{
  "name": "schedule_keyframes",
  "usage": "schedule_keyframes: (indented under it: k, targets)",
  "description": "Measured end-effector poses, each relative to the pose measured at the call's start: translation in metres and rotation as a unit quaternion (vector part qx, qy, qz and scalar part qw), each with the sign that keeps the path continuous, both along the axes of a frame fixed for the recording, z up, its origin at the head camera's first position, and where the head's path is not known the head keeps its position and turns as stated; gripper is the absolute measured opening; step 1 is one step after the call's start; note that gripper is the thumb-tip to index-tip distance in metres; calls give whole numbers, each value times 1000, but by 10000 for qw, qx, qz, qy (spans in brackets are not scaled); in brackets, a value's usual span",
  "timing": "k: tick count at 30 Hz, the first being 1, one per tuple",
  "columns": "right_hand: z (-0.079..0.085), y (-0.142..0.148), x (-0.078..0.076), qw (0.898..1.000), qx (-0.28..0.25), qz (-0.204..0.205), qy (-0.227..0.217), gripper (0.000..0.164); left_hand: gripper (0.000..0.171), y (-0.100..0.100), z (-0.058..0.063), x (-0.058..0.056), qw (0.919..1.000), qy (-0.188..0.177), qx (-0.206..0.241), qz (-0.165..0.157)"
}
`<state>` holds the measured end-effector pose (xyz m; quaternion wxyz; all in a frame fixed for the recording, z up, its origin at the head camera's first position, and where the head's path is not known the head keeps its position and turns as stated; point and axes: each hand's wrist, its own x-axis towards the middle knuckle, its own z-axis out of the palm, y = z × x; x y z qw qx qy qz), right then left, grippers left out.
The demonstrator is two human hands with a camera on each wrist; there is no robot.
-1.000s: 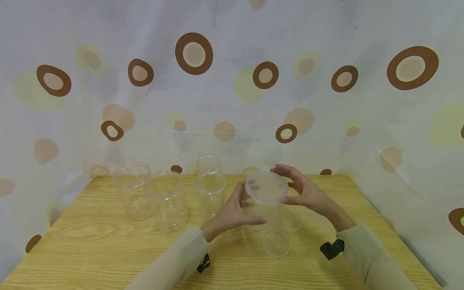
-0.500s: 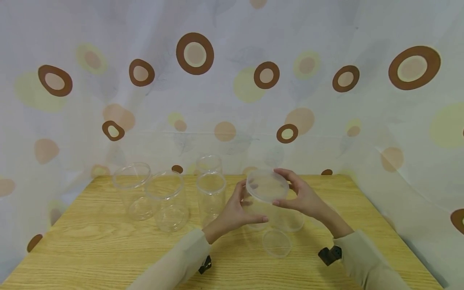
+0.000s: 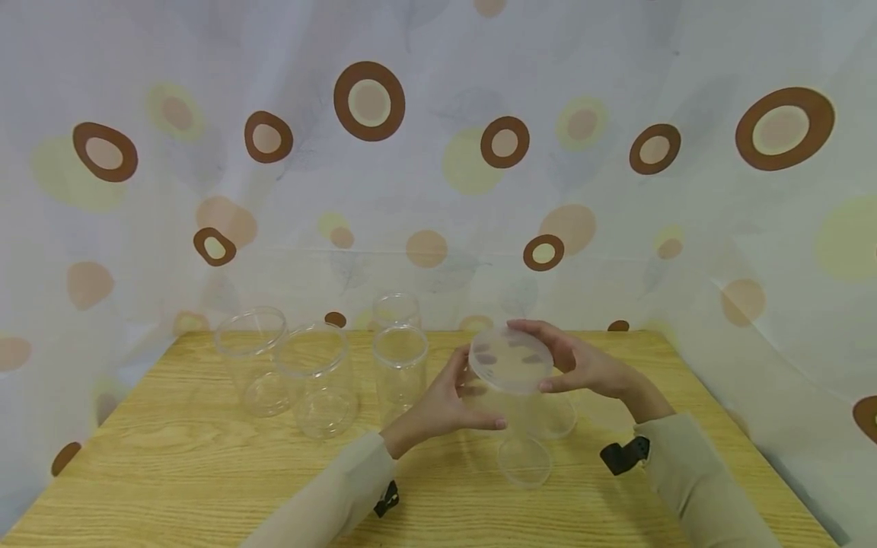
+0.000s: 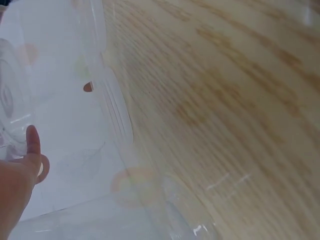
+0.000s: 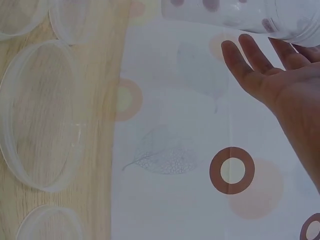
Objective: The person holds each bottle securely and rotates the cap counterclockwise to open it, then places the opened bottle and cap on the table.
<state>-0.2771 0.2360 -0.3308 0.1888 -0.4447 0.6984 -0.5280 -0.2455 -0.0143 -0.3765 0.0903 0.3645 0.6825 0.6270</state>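
In the head view my left hand (image 3: 438, 407) grips a clear jar (image 3: 496, 411) from its left side, holding it upright above the table. A round translucent lid (image 3: 510, 359) covers the jar's top. My right hand (image 3: 582, 365) holds the lid's edge, forefinger at the back and thumb at the front. The left wrist view catches part of the left hand (image 4: 20, 180) against the clear jar (image 4: 10, 100). In the right wrist view the right hand (image 5: 290, 85) has its fingers at one end of the jar (image 5: 225, 12). Whether the lid is fully seated is hard to tell.
Several open clear jars stand at the left and back, among them a wide one (image 3: 322, 373) and a narrower one (image 3: 400, 369). Loose translucent lids (image 3: 524, 460) lie on the wooden table (image 3: 205, 472) below and behind my hands. A patterned curtain (image 3: 438, 190) hangs behind.
The right hand's fingers have shifted back and forth around the lid's edge. The lid and jar have tipped and moved slightly rightward; the left hand keeps its hold. The standing jars are unmoved.
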Motion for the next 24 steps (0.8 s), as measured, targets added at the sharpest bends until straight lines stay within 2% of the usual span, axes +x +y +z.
schedule_keyframes:
  k: [2, 5, 11, 17, 21, 24]
  targets:
    - [1, -1, 1, 9999, -21, -101, 122, 82, 93, 0, 0, 0, 10000, 12, 45, 63]
    - [0, -3, 5, 9973, 6, -513, 521, 81, 92, 2, -6, -4, 9996, 91, 110, 233]
    - [-4, -9, 17, 9774, 220, -1650, 1307, 79, 92, 7, -17, -15, 9970, 199, 211, 712]
    - [-7, -18, 25, 9592, 330, -2350, 1539, 78, 91, 5, -4, -5, 9967, 56, 282, 763]
    - [-8, -21, 25, 9539, 369, -2579, 1490, 76, 90, 4, 2, 1, 9969, 47, 183, 769]
    - [-8, -21, 24, 9547, 372, -2574, 1444, 75, 90, 4, 2, 1, 9972, 30, 152, 730]
